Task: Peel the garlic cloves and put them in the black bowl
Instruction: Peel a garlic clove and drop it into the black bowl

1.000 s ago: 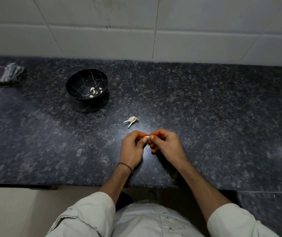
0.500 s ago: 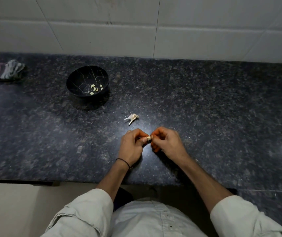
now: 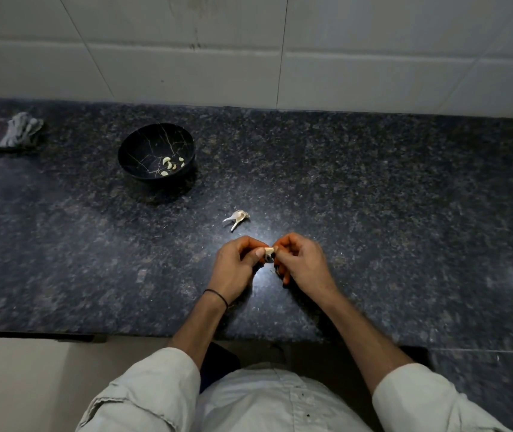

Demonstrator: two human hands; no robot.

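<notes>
Garlic clove (image 3: 269, 251) sits pinched between left hand (image 3: 239, 267) and right hand (image 3: 303, 264), both curled on it above the countertop's (image 3: 404, 213) front edge; husk scraps (image 3: 237, 217) lie just behind; black bowl (image 3: 143, 145) holds peeled cloves (image 3: 171, 165) toward the back-left.

No text, label, brand, number or sign is showing readably anywhere in view.
</notes>
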